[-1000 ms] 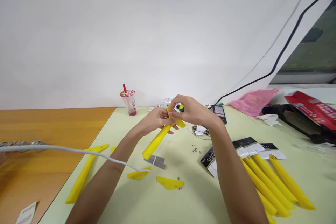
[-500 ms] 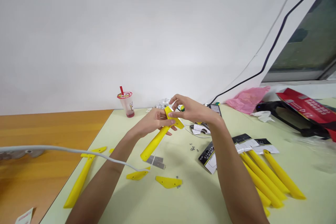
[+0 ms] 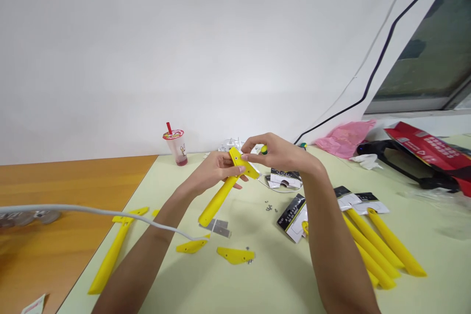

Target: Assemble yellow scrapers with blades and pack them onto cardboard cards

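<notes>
My left hand is closed around a yellow scraper, gripping it where the handle meets the wide head. Two holes show on the head's face, and the handle slants down toward me. At the head's upper right edge, my right hand has thumb and index finger pinched; anything tiny between them cannot be made out. A round yellow thing shows within the right hand's outline, mostly hidden. Below lie two yellow head plates, one on the left and one on the right, near grey metal blades.
Small screws lie loose mid-table. Several yellow handles and black-and-white cards are at right. Another yellow scraper lies at left, near a grey cable. A drink cup stands by the wall.
My right hand has shifted slightly right, its thumb drawing back from the scraper head's face and uncovering a hole. My left hand keeps its grip. The view has moved a little.
</notes>
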Tool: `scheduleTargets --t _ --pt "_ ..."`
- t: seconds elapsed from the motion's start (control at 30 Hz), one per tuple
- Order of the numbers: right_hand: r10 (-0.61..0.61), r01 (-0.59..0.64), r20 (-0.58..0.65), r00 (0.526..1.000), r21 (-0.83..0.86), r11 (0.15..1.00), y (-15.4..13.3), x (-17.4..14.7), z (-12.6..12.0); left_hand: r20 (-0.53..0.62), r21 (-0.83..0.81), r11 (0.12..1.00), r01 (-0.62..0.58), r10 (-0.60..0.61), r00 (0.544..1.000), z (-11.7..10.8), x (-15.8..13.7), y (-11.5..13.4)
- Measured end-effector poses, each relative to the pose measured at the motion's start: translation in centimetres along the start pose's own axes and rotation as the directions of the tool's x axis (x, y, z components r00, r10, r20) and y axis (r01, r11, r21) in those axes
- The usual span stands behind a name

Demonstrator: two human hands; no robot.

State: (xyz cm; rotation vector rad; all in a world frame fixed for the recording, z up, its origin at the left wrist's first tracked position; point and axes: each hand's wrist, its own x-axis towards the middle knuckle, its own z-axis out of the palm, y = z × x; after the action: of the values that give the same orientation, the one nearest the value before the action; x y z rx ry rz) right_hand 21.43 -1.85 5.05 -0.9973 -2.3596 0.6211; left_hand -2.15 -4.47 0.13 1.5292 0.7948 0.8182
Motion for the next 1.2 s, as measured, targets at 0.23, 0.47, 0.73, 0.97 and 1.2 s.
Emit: scheduleTargets --t 0.23,0.47,0.73,0.97,1.2 --pt "0.147 -0.204 -0.23 0.962 -0.253 0.946 -4.9 -4.9 -0.1 -0.315 -0.187 0.96 -0.206 0.14 0.939 -0.6 1.1 -0.7" --pt "0.226 -0.15 0.294 0.929 -0.262 0.953 -3.9 -8.4 5.5 -0.439 -0.26 0.905 -0.336 0.2 0.876 -0.9 0.8 0.3" --pt "0.407 -0.326 0.396 0.823 -0.258 0.91 -0.4 -12.7 13.8 -0.435 -0.295 0.884 -0.362 0.213 0.875 -0.6 -0.3 1.6" --pt "0.394 -0.344 0.333 0.857 -0.2 0.917 -0.3 -12.4 15.7 -0.421 -0.291 0.878 -0.38 0.239 0.875 -0.4 -0.7 1.9" --pt "0.406 -0.363 0.395 0.824 -0.182 0.914 0.1 -12.2 15.4 -0.346 -0.224 0.898 -0.38 0.291 0.892 -0.2 -1.3 2.4"
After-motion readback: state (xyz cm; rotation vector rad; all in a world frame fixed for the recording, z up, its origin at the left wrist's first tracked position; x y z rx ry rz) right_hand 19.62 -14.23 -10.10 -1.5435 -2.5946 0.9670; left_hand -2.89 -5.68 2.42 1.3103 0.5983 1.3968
